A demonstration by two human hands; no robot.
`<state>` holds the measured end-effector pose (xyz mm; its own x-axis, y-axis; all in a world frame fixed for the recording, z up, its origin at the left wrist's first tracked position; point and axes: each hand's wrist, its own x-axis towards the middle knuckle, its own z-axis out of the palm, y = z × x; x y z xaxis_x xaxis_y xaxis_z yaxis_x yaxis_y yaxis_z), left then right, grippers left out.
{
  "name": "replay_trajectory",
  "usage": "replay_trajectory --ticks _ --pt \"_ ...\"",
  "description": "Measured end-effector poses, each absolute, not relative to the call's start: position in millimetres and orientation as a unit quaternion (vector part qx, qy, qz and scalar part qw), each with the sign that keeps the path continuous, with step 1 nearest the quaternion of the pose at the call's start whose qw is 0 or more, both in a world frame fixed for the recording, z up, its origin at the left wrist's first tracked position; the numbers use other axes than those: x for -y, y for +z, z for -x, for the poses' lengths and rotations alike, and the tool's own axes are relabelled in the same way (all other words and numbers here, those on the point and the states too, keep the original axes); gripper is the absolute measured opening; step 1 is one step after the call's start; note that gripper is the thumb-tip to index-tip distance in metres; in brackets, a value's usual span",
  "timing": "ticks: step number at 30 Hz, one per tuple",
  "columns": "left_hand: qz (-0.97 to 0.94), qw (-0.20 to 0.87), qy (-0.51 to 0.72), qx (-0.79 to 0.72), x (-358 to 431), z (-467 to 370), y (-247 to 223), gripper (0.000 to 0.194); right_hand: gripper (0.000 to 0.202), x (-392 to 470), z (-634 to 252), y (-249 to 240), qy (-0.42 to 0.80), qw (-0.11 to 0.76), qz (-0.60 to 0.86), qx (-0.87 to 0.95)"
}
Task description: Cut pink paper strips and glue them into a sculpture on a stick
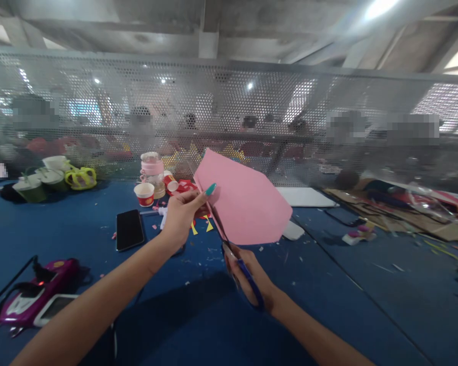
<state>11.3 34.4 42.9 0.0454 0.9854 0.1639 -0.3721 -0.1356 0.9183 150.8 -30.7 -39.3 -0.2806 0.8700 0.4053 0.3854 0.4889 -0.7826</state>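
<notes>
Pinching pink paper (248, 201), the left hand (187, 211) steadies it beside blue-handled scissors (248, 277).

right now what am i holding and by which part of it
Left hand: the pink sheet, by its left edge. Right hand: the scissors, by the blue handle.

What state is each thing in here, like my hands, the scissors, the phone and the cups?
Left hand: pinching the pink sheet.
Right hand: gripping the scissors.
Pink sheet: raised above the table, uncreased over its broad face.
Scissors: blades at the sheet's edge, opening unclear.
Phone: lying flat, screen dark.
Front cup: upright.
Rear cup: tipped.
Pink-banded bottle: upright.
Purple power strip: plugged into, red light lit.
</notes>
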Motion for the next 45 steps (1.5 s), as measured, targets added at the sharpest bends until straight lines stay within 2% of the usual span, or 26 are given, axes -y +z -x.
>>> replay_trajectory --ticks 16,25,34,45 --pt "-0.444 0.594 0.593 -0.314 -34 -15 38 0.013 0.036 32 -150 -36 0.271 0.435 0.414 0.753" --pt "-0.43 0.596 0.578 -0.354 -32 -14 42 0.01 0.035 32 -149 -34 0.277 0.431 0.404 0.758" --pt "-0.413 0.644 0.539 -0.353 -35 -9 43 0.012 0.032 31 -148 -29 0.201 0.426 0.43 0.77" --pt "-0.425 0.646 0.527 -0.352 -37 -8 41 0.009 0.037 32 -147 -29 0.196 0.448 0.423 0.763"
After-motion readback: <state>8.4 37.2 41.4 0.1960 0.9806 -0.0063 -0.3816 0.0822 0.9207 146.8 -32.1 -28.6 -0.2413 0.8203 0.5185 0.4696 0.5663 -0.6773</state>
